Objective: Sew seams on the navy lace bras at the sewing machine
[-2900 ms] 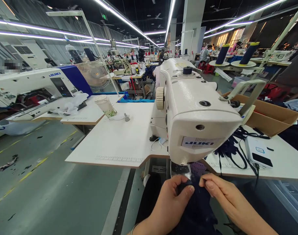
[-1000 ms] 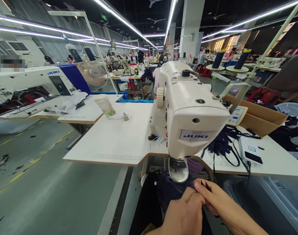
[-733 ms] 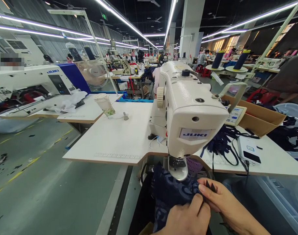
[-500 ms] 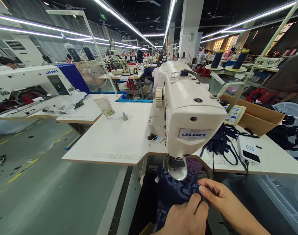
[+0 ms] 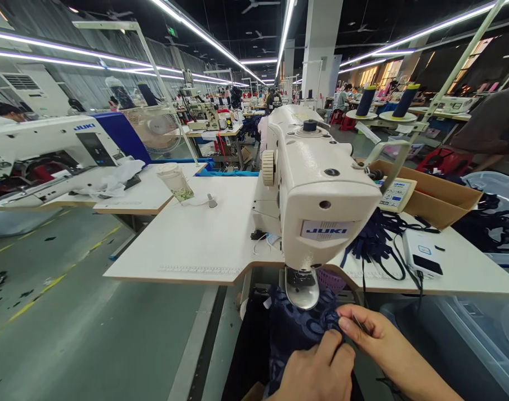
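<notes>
Dark navy patterned fabric (image 5: 294, 328) hangs below the head of a white JUKI sewing machine (image 5: 317, 184), just under its rounded metal guard (image 5: 303, 292). My left hand (image 5: 319, 365) is closed on the fabric's right part, knuckles up, fingertips partly hidden. Beside it, my right hand (image 5: 373, 328) pinches the fabric's right edge between thumb and forefinger. A thin dark object (image 5: 360, 324) shows between the fingers of that hand; its kind is unclear. The needle cannot be made out.
On the white table (image 5: 187, 239) stand a plastic cup (image 5: 176, 182) and a small grey cone-shaped piece (image 5: 212, 200). To the right lie navy strips (image 5: 369, 239), a white power bank (image 5: 422, 255) and a cardboard box (image 5: 442, 195). A clear plastic bin (image 5: 467, 340) sits below.
The view has shifted slightly. Both hands keep their hold on the fabric in nearly the same place under the machine head.
</notes>
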A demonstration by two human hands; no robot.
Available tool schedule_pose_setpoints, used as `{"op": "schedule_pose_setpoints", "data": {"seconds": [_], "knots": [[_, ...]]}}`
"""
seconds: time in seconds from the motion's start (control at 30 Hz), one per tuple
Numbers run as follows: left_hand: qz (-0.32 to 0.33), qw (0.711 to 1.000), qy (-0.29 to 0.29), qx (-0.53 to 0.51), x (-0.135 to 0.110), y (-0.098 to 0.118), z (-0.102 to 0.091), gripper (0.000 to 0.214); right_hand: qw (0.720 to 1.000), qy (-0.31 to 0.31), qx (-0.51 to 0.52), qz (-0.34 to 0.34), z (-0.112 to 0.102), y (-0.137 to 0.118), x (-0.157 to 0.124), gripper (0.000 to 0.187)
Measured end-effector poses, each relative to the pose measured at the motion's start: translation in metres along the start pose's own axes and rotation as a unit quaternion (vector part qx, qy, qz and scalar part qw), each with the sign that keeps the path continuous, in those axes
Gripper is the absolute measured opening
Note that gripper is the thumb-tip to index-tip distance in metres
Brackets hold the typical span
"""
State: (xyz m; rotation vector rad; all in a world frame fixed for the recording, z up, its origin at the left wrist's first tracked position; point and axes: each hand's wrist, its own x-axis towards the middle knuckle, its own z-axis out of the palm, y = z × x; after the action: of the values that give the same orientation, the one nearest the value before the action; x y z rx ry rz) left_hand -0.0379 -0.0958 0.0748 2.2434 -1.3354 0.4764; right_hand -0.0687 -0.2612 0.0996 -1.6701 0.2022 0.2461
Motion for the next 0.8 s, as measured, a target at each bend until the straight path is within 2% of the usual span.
{"op": "schedule_pose_setpoints", "data": {"seconds": [0.23, 0.4, 0.53, 0.67, 0.73, 0.8], "knots": [[-0.011, 1.000, -0.010, -0.019, -0.002, 0.000, 0.005, 0.027, 1.000, -0.007, 0.005, -0.006, 0.000, 0.005, -0.001, 0.037], [-0.079, 0.992, -0.011, -0.102, -0.002, -0.004, -0.005, 0.024, 1.000, -0.005, -0.011, -0.015, -0.002, 0.009, 0.004, 0.033], [-0.149, 0.968, -0.069, -0.190, 0.000, -0.013, -0.021, 0.022, 0.996, 0.007, -0.081, -0.030, -0.003, 0.006, 0.005, 0.036], [-0.232, 0.946, -0.130, -0.186, 0.004, -0.018, -0.027, 0.036, 0.991, 0.001, -0.135, -0.020, 0.005, 0.001, 0.004, 0.036], [-0.240, 0.940, -0.135, -0.203, 0.006, -0.021, -0.030, 0.022, 0.988, -0.004, -0.151, -0.026, 0.008, 0.001, 0.004, 0.036], [-0.260, 0.918, -0.124, -0.273, 0.010, -0.023, -0.035, 0.018, 0.987, 0.004, -0.153, -0.039, 0.008, 0.003, 0.005, 0.035]]}}
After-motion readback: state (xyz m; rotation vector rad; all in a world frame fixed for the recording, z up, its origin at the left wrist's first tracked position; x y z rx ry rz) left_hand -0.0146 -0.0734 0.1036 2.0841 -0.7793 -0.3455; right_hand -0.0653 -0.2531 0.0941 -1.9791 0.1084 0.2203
